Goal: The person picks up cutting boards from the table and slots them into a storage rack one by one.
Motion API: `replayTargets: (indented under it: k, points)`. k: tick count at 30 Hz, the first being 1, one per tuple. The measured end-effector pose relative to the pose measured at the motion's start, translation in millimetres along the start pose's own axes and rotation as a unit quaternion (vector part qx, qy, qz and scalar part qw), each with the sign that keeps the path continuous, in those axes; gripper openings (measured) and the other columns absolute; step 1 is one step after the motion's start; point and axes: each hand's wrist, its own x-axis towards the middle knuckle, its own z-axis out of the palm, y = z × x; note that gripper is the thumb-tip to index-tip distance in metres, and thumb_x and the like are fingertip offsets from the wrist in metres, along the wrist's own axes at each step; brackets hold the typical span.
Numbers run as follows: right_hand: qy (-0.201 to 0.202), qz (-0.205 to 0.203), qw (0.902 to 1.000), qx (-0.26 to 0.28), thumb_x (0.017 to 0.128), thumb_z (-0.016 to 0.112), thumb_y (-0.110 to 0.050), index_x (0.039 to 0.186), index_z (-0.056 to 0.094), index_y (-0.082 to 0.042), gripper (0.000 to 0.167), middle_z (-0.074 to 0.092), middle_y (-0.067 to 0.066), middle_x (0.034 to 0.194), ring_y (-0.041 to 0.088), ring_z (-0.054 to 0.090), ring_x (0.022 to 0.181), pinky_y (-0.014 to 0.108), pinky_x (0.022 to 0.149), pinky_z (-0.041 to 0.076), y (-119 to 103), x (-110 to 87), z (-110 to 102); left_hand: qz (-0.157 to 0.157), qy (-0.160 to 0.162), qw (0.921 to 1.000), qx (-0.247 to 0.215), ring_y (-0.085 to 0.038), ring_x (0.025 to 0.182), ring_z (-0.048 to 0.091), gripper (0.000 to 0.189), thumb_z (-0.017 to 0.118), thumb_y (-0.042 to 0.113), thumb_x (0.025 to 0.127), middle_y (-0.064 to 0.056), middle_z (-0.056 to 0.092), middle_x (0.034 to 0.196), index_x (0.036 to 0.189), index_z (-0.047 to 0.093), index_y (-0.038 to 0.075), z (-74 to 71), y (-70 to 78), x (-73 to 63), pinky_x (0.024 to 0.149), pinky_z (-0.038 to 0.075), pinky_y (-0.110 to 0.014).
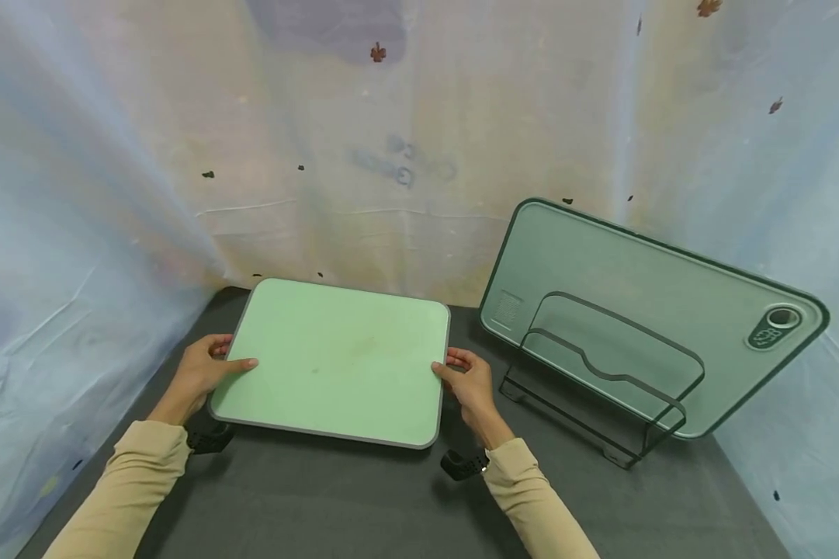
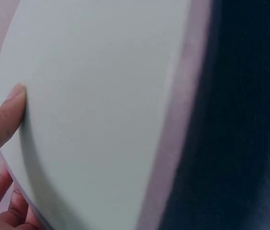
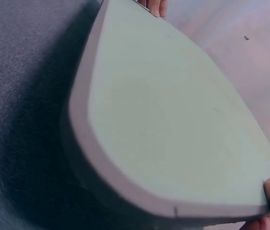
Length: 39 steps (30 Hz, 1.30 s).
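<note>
Both hands grip a light green rectangular board (image 1: 335, 365) with rounded corners and a grey rim, one at each short side. At its left edge, the left hand (image 1: 206, 369) has its thumb on the top face and its fingers curled beneath. My right hand (image 1: 469, 382) pinches the right edge in the same way. The left wrist view shows the left thumb (image 2: 5, 117) on the pale face and the fingertips under the rim. In the right wrist view the board's near corner (image 3: 125, 179) hangs over the dark cloth, its underside hidden.
A larger green cutting board (image 1: 629, 287) with a dark rim and a handle hole leans in a black wire rack (image 1: 622, 378) at the right. Dark grey cloth (image 1: 321, 497) covers the table. Patterned sheeting (image 1: 426, 140) rises behind and at both sides.
</note>
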Motion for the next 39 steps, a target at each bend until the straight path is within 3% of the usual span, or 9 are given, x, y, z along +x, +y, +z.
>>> replayTargets:
  k: [6, 18, 24, 30, 39]
  points:
    - [0.010, -0.008, 0.9999, 0.005, 0.081, 0.078, 0.000, 0.114, 0.064, 0.002, 0.036, 0.063, 0.012, 0.102, 0.017, 0.059, 0.082, 0.032, 0.066, 0.052, -13.1, -3.1, -13.1, 0.026, 0.016, 0.9995, -0.006, -0.043, 0.107, 0.050, 0.078, 0.075, 0.027, 0.088, -0.031, 0.040, 0.129, 0.143, 0.033, -0.010, 2.5, 14.9, -2.1, 0.071, 0.054, -0.042]
    - [0.007, -0.020, 0.9997, 0.013, 0.084, 0.074, 0.002, 0.117, 0.061, 0.003, 0.035, 0.059, 0.012, 0.104, 0.016, 0.059, 0.080, 0.030, 0.066, 0.051, -42.5, -8.0, -48.3, 0.015, 0.017, 0.9995, -0.023, -0.038, 0.107, 0.046, 0.068, 0.073, 0.020, 0.090, -0.028, 0.042, 0.126, 0.140, 0.038, -0.011, 15.6, 58.3, -5.9, 0.077, 0.049, -0.044]
    - [0.000, -0.020, 0.9998, 0.006, 0.087, 0.071, 0.001, 0.121, 0.057, 0.003, 0.037, 0.056, 0.010, 0.104, 0.013, 0.057, 0.078, 0.027, 0.064, 0.049, -58.1, -13.9, -68.0, 0.049, 0.016, 0.9982, -0.031, -0.030, 0.096, 0.051, 0.063, 0.073, 0.017, 0.090, -0.022, 0.045, 0.119, 0.138, 0.040, -0.008, 22.6, 75.2, -8.5, 0.073, 0.049, -0.037]
    - [0.007, -0.045, 0.9989, -0.010, 0.087, 0.071, 0.001, 0.121, 0.055, 0.005, 0.037, 0.055, 0.008, 0.100, 0.010, 0.056, 0.072, 0.024, 0.063, 0.051, -76.0, -20.6, -88.0, 0.090, 0.005, 0.9950, -0.044, -0.024, 0.090, 0.051, 0.061, 0.071, 0.018, 0.091, -0.020, 0.045, 0.118, 0.137, 0.040, -0.007, 28.2, 90.5, -10.0, 0.069, 0.048, -0.028]
    - [0.025, -0.069, 0.9972, -0.010, 0.087, 0.070, 0.003, 0.120, 0.055, 0.004, 0.037, 0.056, 0.003, 0.097, 0.010, 0.056, 0.072, 0.023, 0.063, 0.050, -94.8, -26.7, -110.2, 0.116, 0.000, 0.9923, -0.042, -0.023, 0.087, 0.050, 0.060, 0.072, 0.020, 0.090, -0.019, 0.046, 0.118, 0.135, 0.042, -0.006, 39.0, 114.2, -4.8, 0.069, 0.047, -0.026]
